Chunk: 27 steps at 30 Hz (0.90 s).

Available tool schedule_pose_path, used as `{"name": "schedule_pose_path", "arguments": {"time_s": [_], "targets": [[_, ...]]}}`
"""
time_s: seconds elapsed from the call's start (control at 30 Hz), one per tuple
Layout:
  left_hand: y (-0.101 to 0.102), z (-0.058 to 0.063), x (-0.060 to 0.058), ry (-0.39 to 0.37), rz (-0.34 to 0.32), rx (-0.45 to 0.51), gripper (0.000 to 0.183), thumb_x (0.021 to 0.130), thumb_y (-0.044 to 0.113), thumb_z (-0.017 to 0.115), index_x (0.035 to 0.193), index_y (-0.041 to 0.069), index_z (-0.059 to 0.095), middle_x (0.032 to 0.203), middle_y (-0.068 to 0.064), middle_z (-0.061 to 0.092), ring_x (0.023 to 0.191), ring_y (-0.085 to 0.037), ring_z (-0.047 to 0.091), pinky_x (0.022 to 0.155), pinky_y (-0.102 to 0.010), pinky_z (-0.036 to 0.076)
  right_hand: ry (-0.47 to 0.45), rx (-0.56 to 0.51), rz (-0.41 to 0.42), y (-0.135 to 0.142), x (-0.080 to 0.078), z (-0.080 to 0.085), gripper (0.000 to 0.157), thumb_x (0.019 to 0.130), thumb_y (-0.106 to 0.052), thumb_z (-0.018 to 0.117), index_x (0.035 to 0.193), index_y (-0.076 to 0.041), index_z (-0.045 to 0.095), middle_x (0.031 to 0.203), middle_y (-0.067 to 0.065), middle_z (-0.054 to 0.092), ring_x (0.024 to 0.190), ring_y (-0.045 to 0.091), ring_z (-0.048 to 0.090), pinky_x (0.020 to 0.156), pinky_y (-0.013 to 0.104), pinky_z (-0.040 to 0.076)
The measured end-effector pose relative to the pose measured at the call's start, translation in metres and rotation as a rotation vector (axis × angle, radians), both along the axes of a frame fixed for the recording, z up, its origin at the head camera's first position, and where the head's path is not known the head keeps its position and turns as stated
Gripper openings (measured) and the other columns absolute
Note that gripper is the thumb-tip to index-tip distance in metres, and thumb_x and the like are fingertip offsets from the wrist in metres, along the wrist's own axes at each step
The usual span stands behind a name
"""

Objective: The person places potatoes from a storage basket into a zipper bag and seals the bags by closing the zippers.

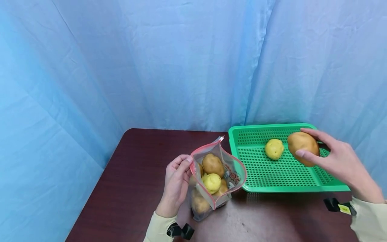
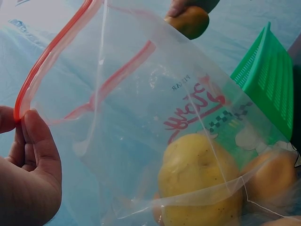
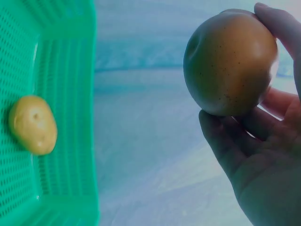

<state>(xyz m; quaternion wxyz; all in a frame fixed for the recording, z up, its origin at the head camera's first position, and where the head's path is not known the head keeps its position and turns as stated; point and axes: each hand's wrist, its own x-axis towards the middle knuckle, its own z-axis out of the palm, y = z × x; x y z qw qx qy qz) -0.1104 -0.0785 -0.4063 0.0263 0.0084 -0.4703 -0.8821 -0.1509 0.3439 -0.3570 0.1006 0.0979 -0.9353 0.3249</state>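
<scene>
My left hand (image 1: 176, 183) pinches the red-edged rim of a clear zip bag (image 1: 237, 163) between thumb and fingers. The bag stands on the table with its mouth wide, and several brown and yellow potatoes show inside, a yellow potato (image 1: 211, 183) among them. In the left wrist view a yellow potato (image 2: 200, 174) shows through the printed plastic. My right hand (image 1: 341, 158) grips a large brown potato (image 1: 302, 148), raised over the right part of the green basket (image 1: 281, 189). Fingers and thumb reach around its sides in the right wrist view.
One yellow potato (image 1: 274, 149) lies in the basket, near its back. The basket stands on the dark brown table (image 1: 130, 174), just right of the bag. Blue curtains (image 1: 181, 67) hang behind and to the left of the table.
</scene>
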Motion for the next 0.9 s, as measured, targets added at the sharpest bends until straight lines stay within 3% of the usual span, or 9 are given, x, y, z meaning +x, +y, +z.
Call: {"name": "schedule_pose_path", "arguments": {"time_s": [0.07,0.23,0.33,0.7,0.9], "targets": [[0.0,0.0,-0.001,0.0,0.001,0.006,0.01,0.1,0.003,0.059,0.092,0.007,0.066,0.079,0.0,0.063,0.071,-0.008,0.061,0.067,-0.02,0.052,0.032,-0.026,0.003,-0.006,0.005,0.002,0.068,0.088,-0.025,0.085,0.149,-0.019,0.056,0.133,0.017,0.061,0.097,-0.018,0.046,0.064,0.013,0.044],[0.001,0.0,-0.001,-0.003,0.004,0.013,0.011,0.1,0.003,0.058,0.092,0.007,0.066,0.08,0.0,0.063,0.07,-0.007,0.061,0.067,-0.02,0.052,0.114,-0.101,0.028,-0.019,0.015,0.005,0.067,0.084,-0.014,0.087,0.145,-0.022,0.06,0.123,-0.021,0.059,0.098,-0.013,0.053,0.072,0.007,0.041],[0.001,-0.001,-0.002,-0.005,0.003,0.013,0.012,0.1,0.003,0.058,0.092,0.007,0.066,0.079,0.0,0.062,0.069,-0.007,0.061,0.066,-0.02,0.052,0.148,-0.138,0.045,-0.027,0.021,0.007,0.07,0.082,-0.008,0.087,0.145,-0.021,0.06,0.124,-0.031,0.056,0.099,-0.011,0.055,0.075,0.006,0.041],[0.001,-0.002,-0.002,0.006,0.001,0.018,0.012,0.1,0.003,0.058,0.091,0.007,0.066,0.076,0.001,0.061,0.067,-0.007,0.059,0.064,-0.019,0.051,0.243,-0.315,0.123,-0.059,0.034,0.012,0.076,0.076,0.013,0.082,0.145,-0.007,0.059,0.131,-0.011,0.062,0.105,0.0,0.06,0.09,0.006,0.044],[0.001,-0.003,-0.003,0.007,-0.002,0.022,0.013,0.1,0.003,0.058,0.091,0.007,0.066,0.076,0.001,0.061,0.067,-0.006,0.059,0.064,-0.018,0.051,0.277,-0.394,0.185,-0.073,0.039,0.009,0.074,0.075,0.018,0.08,0.144,-0.001,0.058,0.134,-0.002,0.064,0.106,0.007,0.061,0.091,0.01,0.048]]}}
